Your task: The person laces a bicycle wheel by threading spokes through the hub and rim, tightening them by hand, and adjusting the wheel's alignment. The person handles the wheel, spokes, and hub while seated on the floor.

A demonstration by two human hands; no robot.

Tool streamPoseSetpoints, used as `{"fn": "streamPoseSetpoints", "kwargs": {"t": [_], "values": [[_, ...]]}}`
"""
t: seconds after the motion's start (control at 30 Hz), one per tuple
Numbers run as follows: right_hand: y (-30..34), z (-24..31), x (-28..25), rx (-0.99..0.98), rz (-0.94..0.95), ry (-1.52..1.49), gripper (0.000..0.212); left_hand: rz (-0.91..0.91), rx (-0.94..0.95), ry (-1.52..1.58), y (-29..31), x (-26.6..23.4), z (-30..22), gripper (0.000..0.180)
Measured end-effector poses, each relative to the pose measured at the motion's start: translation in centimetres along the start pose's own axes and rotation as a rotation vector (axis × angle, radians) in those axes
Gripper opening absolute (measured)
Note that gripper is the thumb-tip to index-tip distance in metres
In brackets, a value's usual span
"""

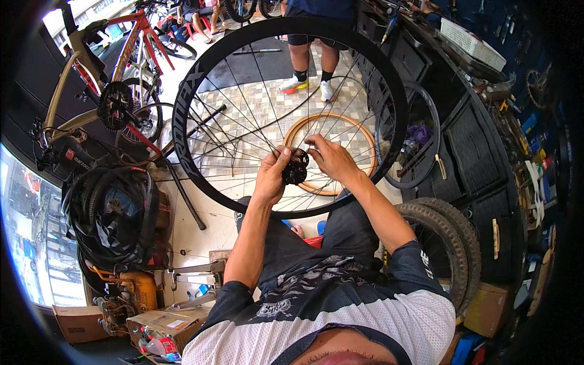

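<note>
A large black bicycle wheel (292, 25) with thin dark spokes takes up the middle of the view, its lower rim close to my lap. My left hand (271, 175) is closed at the centre of the wheel, thumb on top, gripping a small black notched round part (296, 168) at the hub. Just to its right, my right hand (334, 159) has its fingers bent and pinched together among the spokes beside that part. Whatever the right fingertips hold is too small to make out.
A tan tyre (372, 141) lies on the floor behind the spokes. Knobbly tyres (465, 243) and black drawers (471, 143) stand at right. Bundled black tyres (109, 213), a bicycle frame (91, 115) and a cardboard box (173, 322) are at left. A person's legs (299, 61) show beyond.
</note>
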State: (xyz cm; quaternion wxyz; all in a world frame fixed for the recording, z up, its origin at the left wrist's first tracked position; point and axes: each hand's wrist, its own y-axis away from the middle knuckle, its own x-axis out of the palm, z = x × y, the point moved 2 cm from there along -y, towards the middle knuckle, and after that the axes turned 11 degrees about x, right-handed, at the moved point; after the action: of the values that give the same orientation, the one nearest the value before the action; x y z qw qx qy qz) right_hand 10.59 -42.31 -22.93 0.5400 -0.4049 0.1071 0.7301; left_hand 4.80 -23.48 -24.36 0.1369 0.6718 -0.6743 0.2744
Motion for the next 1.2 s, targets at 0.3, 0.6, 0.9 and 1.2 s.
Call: {"fn": "streamPoseSetpoints", "kwargs": {"t": [0.3,0.6,0.9,1.2], "values": [[4.0,3.0,0.4,-0.171,-0.173,-0.157,0.040,-0.029,0.058,-0.013,-0.3,-0.6,0.8,0.021],[5.8,4.0,1.7,-0.320,-0.351,-0.064,0.029,-0.014,0.070,-0.041,-0.8,-0.2,0.9,0.018],[8.7,6.9,-0.4,-0.595,-0.388,0.104,0.033,-0.035,0.086,-0.097,-0.7,-0.6,1.3,0.018],[12.0,11.4,-2.4,-0.789,-0.332,-0.038,0.034,-0.032,0.083,-0.077,-0.9,-0.4,1.2,0.022]]}}
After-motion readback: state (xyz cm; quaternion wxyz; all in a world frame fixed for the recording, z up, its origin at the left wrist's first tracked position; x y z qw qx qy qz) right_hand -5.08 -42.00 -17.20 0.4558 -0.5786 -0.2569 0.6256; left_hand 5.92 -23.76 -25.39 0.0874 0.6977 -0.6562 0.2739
